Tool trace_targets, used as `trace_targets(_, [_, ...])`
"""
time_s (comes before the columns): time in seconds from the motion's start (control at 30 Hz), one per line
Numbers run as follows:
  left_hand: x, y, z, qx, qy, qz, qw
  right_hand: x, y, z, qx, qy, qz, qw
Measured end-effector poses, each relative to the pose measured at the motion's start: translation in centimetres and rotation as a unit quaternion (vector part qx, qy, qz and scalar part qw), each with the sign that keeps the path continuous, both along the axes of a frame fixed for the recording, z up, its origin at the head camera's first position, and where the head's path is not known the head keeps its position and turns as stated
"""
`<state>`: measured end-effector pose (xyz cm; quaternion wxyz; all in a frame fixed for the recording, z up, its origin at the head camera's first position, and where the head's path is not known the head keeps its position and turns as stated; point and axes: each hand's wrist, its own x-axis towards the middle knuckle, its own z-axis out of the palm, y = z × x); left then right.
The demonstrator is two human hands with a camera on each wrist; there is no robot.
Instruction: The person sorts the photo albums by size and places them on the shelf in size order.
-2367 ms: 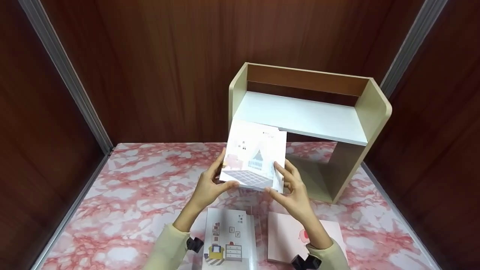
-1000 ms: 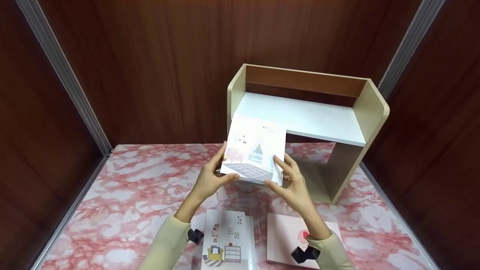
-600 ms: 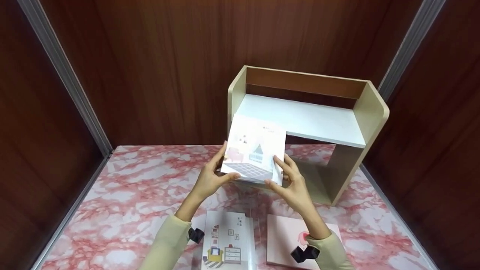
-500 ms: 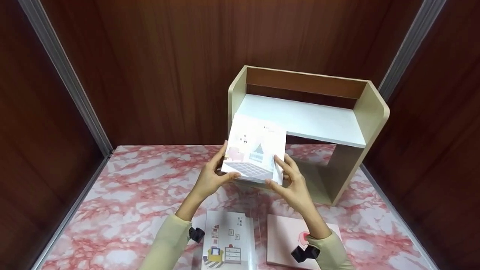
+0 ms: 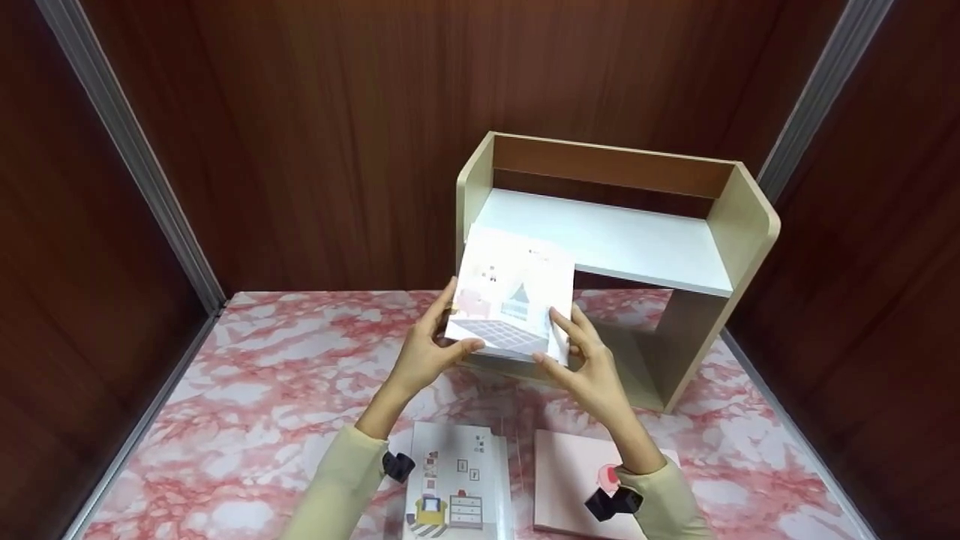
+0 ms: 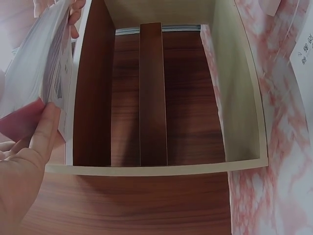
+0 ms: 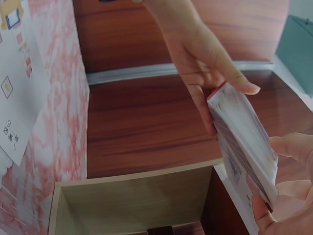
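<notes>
Both hands hold a small stack of white-covered books (image 5: 499,292) in front of the bookshelf (image 5: 742,225). The top cover shows a pink armchair and a checked rug. My left hand (image 5: 424,352) grips the stack's left side, its thumb on the near edge. The right hand (image 5: 592,367) grips the right side, fingers on the cover and thumb at the near corner. Page edges and a red cover edge show on the stack (image 6: 36,58) in the left wrist view. In the right wrist view, the stack (image 7: 244,132) is tilted between the two hands.
Below the hands, a white book pile (image 5: 457,480) with a yellow chair picture lies on the marbled table (image 5: 247,405). Beside it lies a pink book (image 5: 562,480), partly under the right forearm. The shelf's white board (image 5: 615,229) is behind the held stack. Brown panels (image 5: 337,150) enclose the table.
The held stack has moved slightly up and away, towards the shelf's upper board. Its far edges look more even than at first. Both hands keep their grip.
</notes>
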<state>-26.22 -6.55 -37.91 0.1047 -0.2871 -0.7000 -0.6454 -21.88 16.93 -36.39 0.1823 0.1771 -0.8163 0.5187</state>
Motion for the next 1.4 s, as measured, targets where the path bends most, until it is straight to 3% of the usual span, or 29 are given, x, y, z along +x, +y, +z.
trace_targets(0.1, [0.0, 0.1, -0.1, 0.017, -0.004, -0.003, 0.9998, 0.0, 0.0, 0.0, -0.012, -0.014, 0.002, 0.9998])
trace_targets(0.33, [0.0, 0.4, 0.1, 0.038, -0.006, -0.001, 0.9993, -2.0, 1.0, -2.2, -0.026, 0.001, 0.009, 0.9996])
trace_targets(0.57, [0.0, 0.5, 0.0, 0.051, 0.0, -0.002, 0.9987, -0.3, 0.3, -0.2, -0.022, -0.002, 0.012, 0.9997])
trace_targets(0.9, [-0.2, 0.2, 0.2, 0.039, 0.002, -0.008, 0.9992, -2.4, 1.4, -2.6, -0.024, 0.016, 0.016, 0.9994])
trace_targets(1.1, [-0.4, 0.0, 0.4, 0.035, 0.01, -0.018, 0.9992, -2.5, 1.5, -2.7, -0.02, 0.032, 0.023, 0.999])
trace_targets(1.4, [-0.5, -0.1, 0.3, 0.041, 0.019, -0.034, 0.9984, -1.9, 1.3, -2.0, -0.024, 0.012, 0.023, 0.9994])
